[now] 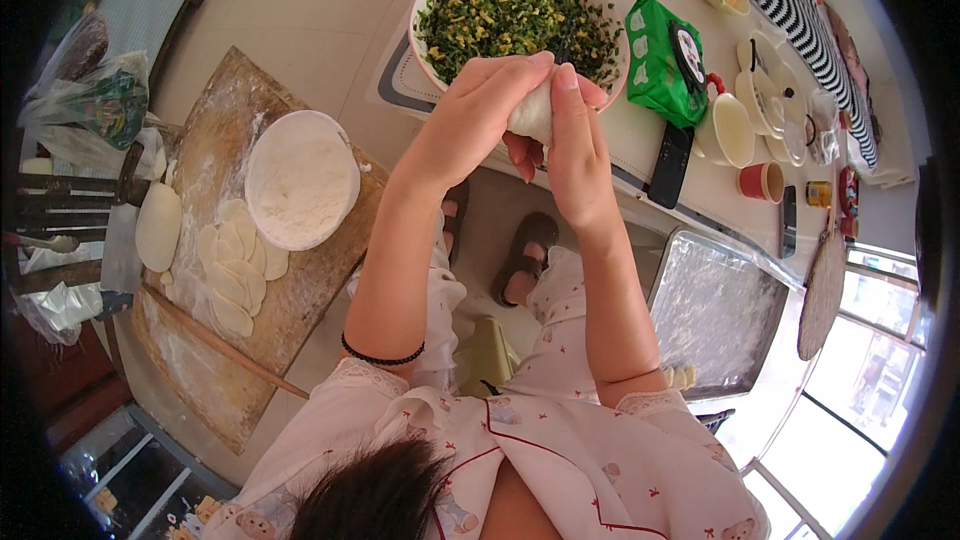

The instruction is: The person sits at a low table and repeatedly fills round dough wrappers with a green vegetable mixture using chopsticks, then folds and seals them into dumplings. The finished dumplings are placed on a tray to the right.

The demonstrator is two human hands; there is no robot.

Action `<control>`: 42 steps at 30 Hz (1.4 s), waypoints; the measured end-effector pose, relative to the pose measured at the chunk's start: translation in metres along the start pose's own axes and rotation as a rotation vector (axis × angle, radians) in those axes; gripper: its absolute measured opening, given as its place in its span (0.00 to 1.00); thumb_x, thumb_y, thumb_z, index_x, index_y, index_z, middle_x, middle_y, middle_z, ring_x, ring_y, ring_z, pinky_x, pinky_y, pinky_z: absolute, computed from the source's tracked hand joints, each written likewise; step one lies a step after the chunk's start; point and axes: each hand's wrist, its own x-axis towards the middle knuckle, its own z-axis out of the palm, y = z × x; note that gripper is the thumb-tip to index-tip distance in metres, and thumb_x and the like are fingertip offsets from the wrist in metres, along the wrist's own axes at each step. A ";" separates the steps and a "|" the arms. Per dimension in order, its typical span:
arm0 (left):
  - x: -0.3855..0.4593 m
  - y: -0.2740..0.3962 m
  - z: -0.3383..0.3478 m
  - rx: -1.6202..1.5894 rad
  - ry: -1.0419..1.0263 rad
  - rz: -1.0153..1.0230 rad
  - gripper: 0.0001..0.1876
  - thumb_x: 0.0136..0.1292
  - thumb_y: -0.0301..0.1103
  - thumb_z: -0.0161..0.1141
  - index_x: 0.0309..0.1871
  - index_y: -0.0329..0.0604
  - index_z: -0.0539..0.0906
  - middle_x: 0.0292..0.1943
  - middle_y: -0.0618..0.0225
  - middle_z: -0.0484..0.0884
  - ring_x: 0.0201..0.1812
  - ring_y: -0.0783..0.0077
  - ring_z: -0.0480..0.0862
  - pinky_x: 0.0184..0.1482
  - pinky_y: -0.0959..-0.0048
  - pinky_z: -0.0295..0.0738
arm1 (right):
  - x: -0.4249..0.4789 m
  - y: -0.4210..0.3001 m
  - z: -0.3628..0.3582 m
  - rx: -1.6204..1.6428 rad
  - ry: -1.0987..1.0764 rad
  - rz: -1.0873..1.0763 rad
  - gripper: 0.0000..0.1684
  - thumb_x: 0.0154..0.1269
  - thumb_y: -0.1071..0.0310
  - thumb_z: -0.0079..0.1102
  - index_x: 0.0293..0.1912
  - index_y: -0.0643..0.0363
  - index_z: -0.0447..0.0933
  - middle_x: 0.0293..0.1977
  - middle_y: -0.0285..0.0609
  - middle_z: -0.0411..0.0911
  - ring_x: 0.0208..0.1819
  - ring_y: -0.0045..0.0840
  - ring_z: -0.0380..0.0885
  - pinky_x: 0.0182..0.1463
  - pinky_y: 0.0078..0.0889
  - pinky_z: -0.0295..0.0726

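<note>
My left hand (474, 116) and my right hand (579, 154) meet around a white dough dumpling (532, 116). Fingers of both hands press together at its upper edge, covering much of it. Just beyond them stands a large bowl (415, 37) of chopped green filling (510, 11) with yellow bits. A dark utensil (568, 45) sticks out of the filling behind my fingertips. To the left, overlapping round dough wrappers (236, 262) lie on a floured wooden board (300, 315), beside a white bowl of flour (304, 180).
A rolling pin (225, 341), a dough piece (159, 227) and a cleaver (121, 244) are at the left. On the right table are a green wipes pack (660, 60), a black phone (671, 165) and cups. A floured metal tray (716, 315) holds several dumplings (679, 377) near my right elbow.
</note>
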 end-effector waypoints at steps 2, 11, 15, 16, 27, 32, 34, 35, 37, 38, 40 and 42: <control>0.001 -0.002 0.000 0.005 -0.010 0.019 0.27 0.73 0.44 0.37 0.46 0.30 0.83 0.38 0.61 0.85 0.34 0.74 0.84 0.26 0.78 0.80 | -0.001 0.000 0.000 0.000 0.015 -0.003 0.30 0.78 0.46 0.27 0.31 0.57 0.70 0.17 0.34 0.69 0.15 0.15 0.66 0.17 0.18 0.61; 0.006 -0.009 0.006 -0.025 -0.005 0.082 0.26 0.69 0.40 0.36 0.47 0.27 0.83 0.44 0.57 0.85 0.42 0.70 0.83 0.47 0.75 0.78 | -0.004 -0.002 0.003 -0.046 0.147 -0.076 0.25 0.76 0.55 0.30 0.32 0.59 0.72 0.16 0.32 0.68 0.15 0.14 0.64 0.16 0.17 0.58; 0.006 -0.009 0.012 -0.021 -0.009 0.195 0.24 0.67 0.37 0.38 0.44 0.27 0.84 0.42 0.58 0.85 0.41 0.71 0.82 0.47 0.75 0.78 | -0.009 0.001 -0.003 -0.116 0.106 -0.157 0.24 0.76 0.55 0.31 0.35 0.60 0.72 0.19 0.34 0.70 0.17 0.15 0.66 0.17 0.18 0.61; 0.007 -0.010 0.012 -0.007 -0.012 0.235 0.23 0.66 0.35 0.38 0.43 0.28 0.85 0.41 0.59 0.86 0.40 0.72 0.82 0.46 0.75 0.78 | -0.011 0.001 -0.003 -0.117 0.131 -0.207 0.21 0.76 0.59 0.34 0.35 0.62 0.73 0.21 0.36 0.71 0.20 0.17 0.67 0.21 0.20 0.64; 0.005 -0.010 0.019 0.028 -0.017 0.341 0.22 0.65 0.31 0.38 0.41 0.27 0.84 0.43 0.57 0.86 0.45 0.70 0.82 0.53 0.74 0.74 | -0.014 0.028 -0.014 -0.562 0.263 -0.708 0.10 0.76 0.69 0.40 0.43 0.62 0.70 0.39 0.42 0.73 0.36 0.21 0.71 0.35 0.25 0.74; 0.006 -0.012 0.019 0.082 -0.008 0.400 0.22 0.65 0.31 0.38 0.42 0.27 0.84 0.45 0.57 0.85 0.45 0.69 0.82 0.53 0.74 0.74 | -0.010 0.030 -0.014 -0.636 0.324 -0.754 0.10 0.76 0.68 0.40 0.44 0.63 0.70 0.38 0.42 0.73 0.35 0.22 0.71 0.36 0.26 0.74; 0.007 -0.014 0.020 0.096 0.002 0.424 0.22 0.65 0.32 0.39 0.43 0.28 0.84 0.45 0.57 0.85 0.45 0.68 0.82 0.54 0.73 0.74 | -0.008 0.026 -0.014 -0.560 0.293 -0.640 0.16 0.77 0.61 0.39 0.43 0.63 0.71 0.32 0.39 0.73 0.31 0.20 0.70 0.31 0.23 0.71; 0.008 -0.014 0.018 0.114 0.007 0.409 0.22 0.65 0.32 0.39 0.44 0.28 0.84 0.45 0.57 0.85 0.44 0.70 0.82 0.51 0.74 0.75 | -0.009 0.023 -0.014 -0.439 0.239 -0.497 0.20 0.77 0.56 0.38 0.42 0.63 0.71 0.29 0.37 0.72 0.29 0.19 0.70 0.29 0.22 0.70; 0.011 -0.015 0.014 0.142 0.022 0.380 0.22 0.66 0.33 0.39 0.46 0.29 0.83 0.44 0.59 0.85 0.41 0.72 0.82 0.47 0.74 0.77 | -0.008 0.015 -0.015 -0.257 0.112 -0.287 0.29 0.76 0.45 0.36 0.40 0.63 0.71 0.25 0.34 0.71 0.24 0.16 0.68 0.25 0.19 0.66; 0.010 -0.016 0.011 0.109 0.005 0.336 0.22 0.68 0.35 0.39 0.48 0.31 0.83 0.43 0.61 0.85 0.40 0.74 0.81 0.43 0.76 0.77 | -0.006 0.011 -0.015 -0.193 0.041 -0.221 0.33 0.75 0.40 0.34 0.38 0.63 0.72 0.23 0.33 0.70 0.23 0.15 0.67 0.24 0.19 0.64; 0.008 -0.018 0.004 0.048 -0.034 0.246 0.23 0.71 0.40 0.39 0.50 0.34 0.83 0.41 0.63 0.84 0.36 0.77 0.80 0.36 0.78 0.78 | -0.004 -0.001 -0.016 -0.118 -0.036 -0.205 0.30 0.74 0.48 0.47 0.26 0.65 0.72 0.18 0.39 0.72 0.22 0.23 0.70 0.28 0.29 0.71; 0.005 -0.015 0.005 0.099 -0.053 0.197 0.27 0.72 0.44 0.38 0.53 0.28 0.80 0.50 0.56 0.81 0.49 0.69 0.79 0.52 0.73 0.73 | -0.004 0.001 -0.023 -0.217 -0.119 -0.218 0.34 0.69 0.37 0.45 0.32 0.63 0.72 0.21 0.34 0.72 0.23 0.17 0.69 0.26 0.22 0.68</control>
